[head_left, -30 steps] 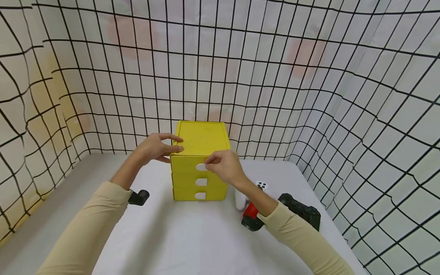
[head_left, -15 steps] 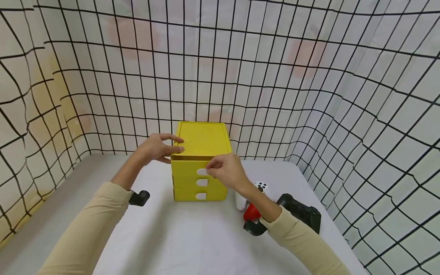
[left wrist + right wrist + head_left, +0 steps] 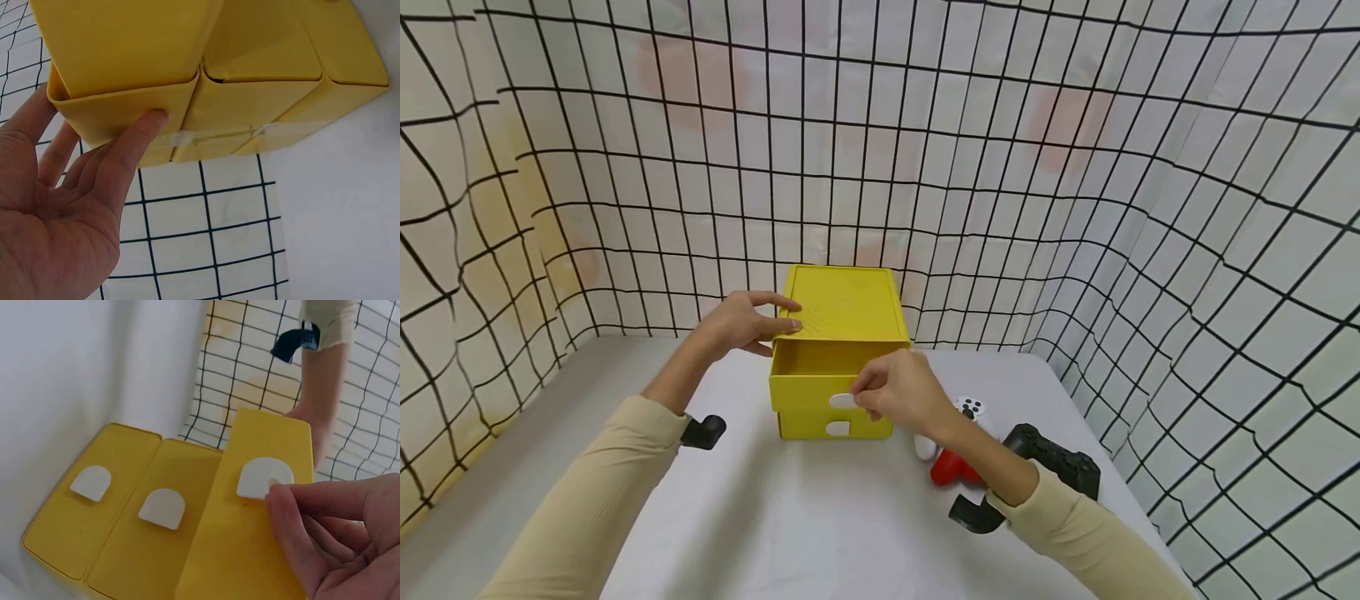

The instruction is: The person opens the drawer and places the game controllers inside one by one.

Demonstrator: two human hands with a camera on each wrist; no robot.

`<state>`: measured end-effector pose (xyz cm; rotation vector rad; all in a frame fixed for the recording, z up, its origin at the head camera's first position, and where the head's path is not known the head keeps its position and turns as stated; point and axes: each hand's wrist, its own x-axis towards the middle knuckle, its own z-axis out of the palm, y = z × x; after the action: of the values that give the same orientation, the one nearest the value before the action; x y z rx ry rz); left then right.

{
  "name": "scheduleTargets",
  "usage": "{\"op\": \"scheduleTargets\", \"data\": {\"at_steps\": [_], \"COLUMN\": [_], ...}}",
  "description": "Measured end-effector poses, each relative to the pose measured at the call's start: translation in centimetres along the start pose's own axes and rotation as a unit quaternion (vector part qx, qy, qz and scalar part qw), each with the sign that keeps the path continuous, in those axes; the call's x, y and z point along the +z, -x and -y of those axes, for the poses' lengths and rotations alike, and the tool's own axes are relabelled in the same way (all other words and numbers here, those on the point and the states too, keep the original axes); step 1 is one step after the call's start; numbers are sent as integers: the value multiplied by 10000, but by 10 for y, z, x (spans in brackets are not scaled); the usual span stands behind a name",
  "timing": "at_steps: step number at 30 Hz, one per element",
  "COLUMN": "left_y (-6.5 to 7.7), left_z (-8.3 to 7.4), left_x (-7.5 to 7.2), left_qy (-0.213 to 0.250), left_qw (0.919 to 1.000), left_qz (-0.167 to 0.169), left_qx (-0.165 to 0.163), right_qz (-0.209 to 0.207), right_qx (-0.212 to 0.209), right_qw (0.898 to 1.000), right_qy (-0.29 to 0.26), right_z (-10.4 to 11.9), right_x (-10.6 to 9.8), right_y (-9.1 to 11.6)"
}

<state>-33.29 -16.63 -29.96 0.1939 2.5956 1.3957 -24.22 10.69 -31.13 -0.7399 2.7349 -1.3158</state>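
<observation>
A yellow drawer cabinet with three stacked drawers stands at the table's far middle. Its top drawer is pulled partway out, baring part of the inside. My right hand pinches that drawer's white pull tab between thumb and fingertips. The left hand rests on the cabinet's upper left edge, some fingers on top and others along the side, as the left wrist view shows. Both lower drawers are closed; their white tabs show in the right wrist view, the middle tab and the bottom tab.
Right of the cabinet lie a red game controller, a white one partly behind my right forearm, and a black controller. Black wire grid with white cloth behind it surrounds the white table on the back and sides.
The top drawer has slid out of the cabinet toward me, my right hand drawing back with its tab. The left hand has stayed on the cabinet's edge.
</observation>
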Motion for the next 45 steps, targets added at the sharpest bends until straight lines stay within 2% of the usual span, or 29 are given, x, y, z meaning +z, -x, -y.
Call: {"op": "scheduleTargets", "data": {"at_steps": [8,15,20,29,37,45], "left_y": [1,1,1,0,-2,-2], "left_z": [0,-2,-1,0,1,2], "left_x": [-1,0,0,-1,-2,-2], "left_qy": [-35,-10,11,43,2,42], "left_qw": [10000,10000,10000,10000,10000,10000], "left_qz": [32,35,48,38,26,44], "left_qx": [-5,-8,14,9,11,-7], "right_qz": [381,465,652,751,697,647], "right_qx": [32,34,78,366,865,1244], "right_qw": [9992,9988,9978,9963,9926,9854], "right_qy": [-129,-142,75,216,489,967], "right_z": [9,12,12,9,-9,-32], "right_x": [-1,-3,-7,-37,-65,-81], "right_y": [16,19,21,23,32,40]}}
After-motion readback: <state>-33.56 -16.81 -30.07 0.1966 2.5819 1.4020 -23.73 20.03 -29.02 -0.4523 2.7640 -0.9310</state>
